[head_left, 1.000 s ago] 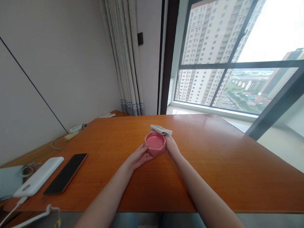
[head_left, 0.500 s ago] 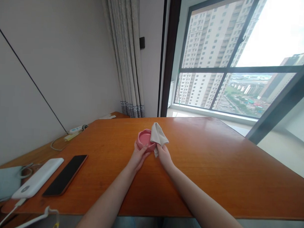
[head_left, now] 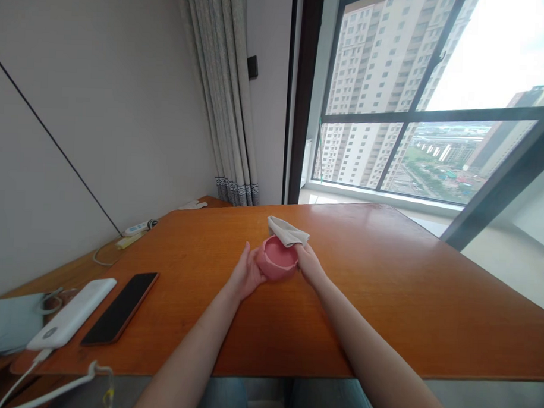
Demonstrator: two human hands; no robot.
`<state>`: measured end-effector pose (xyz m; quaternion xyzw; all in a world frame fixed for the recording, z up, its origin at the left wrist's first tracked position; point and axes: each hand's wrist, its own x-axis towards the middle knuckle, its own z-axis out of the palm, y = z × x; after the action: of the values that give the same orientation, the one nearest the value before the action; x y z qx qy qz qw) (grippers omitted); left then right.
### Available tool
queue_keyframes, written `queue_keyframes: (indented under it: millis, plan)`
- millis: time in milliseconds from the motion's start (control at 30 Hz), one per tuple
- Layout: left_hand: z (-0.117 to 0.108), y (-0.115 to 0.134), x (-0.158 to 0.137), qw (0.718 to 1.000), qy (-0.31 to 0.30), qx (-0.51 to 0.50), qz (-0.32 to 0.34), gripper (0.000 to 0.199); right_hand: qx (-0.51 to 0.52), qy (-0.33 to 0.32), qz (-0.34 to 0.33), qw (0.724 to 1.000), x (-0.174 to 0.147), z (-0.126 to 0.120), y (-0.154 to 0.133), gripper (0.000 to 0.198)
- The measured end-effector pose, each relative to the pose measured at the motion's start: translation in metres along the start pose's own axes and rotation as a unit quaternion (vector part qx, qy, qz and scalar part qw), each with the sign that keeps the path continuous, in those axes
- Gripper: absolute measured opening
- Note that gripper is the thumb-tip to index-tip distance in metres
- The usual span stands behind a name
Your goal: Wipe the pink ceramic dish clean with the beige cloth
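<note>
A small pink bowl (head_left: 276,271) with a wavy, petal-like rim is held just over the middle of the table, tilted so that its outer side faces me. My left hand (head_left: 248,274) cups it from the left and below; the thumb stands up off the rim and the other fingers are partly hidden under the bowl. At the bowl's right edge, my right hand (head_left: 311,265) grips a light beige cloth (head_left: 287,232). The cloth drapes over the bowl's far rim. Those right fingertips are partly hidden behind the cloth and bowl.
The orange-brown wooden table (head_left: 375,303) spreads out around my hands. On its left lie a black phone (head_left: 120,309) and a white power bank (head_left: 72,313) with a cable. A pale grey pouch (head_left: 11,323) is farther left; a power strip (head_left: 137,228) sits behind.
The bowl has moved slightly right and tipped to show its outer wall. My left thumb has come off the rim. The cloth has shifted from the right side to the far rim.
</note>
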<state>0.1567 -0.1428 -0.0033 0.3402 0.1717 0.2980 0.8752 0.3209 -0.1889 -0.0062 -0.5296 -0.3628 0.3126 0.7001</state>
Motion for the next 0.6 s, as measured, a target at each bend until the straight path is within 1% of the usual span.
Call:
queue_keyframes:
  millis: [100, 167, 267, 433, 600]
  plan:
    - [-0.006, -0.003, -0.001, 0.997, 0.005, 0.048, -0.056, 0.045, -0.033, -0.082, 0.016, 0.996, -0.001, -0.003, -0.006, 0.028]
    - [-0.009, -0.006, 0.000, 0.995, 0.037, 0.071, -0.061, 0.041, -0.043, -0.106, 0.019, 0.993, -0.003, -0.002, -0.007, 0.026]
    - [-0.009, -0.009, 0.003, 0.994, 0.084, 0.065, -0.038, 0.040, -0.035, -0.083, 0.018, 0.996, -0.004, 0.002, -0.004, 0.025]
    - [-0.010, -0.005, 0.007, 0.994, 0.109, 0.012, 0.025, 0.041, -0.019, -0.053, 0.005, 0.998, -0.002, 0.008, 0.006, 0.025]
    - [-0.017, -0.002, 0.012, 0.986, 0.144, -0.013, 0.087, 0.045, -0.027, -0.039, -0.013, 0.999, -0.007, 0.014, 0.016, 0.028]
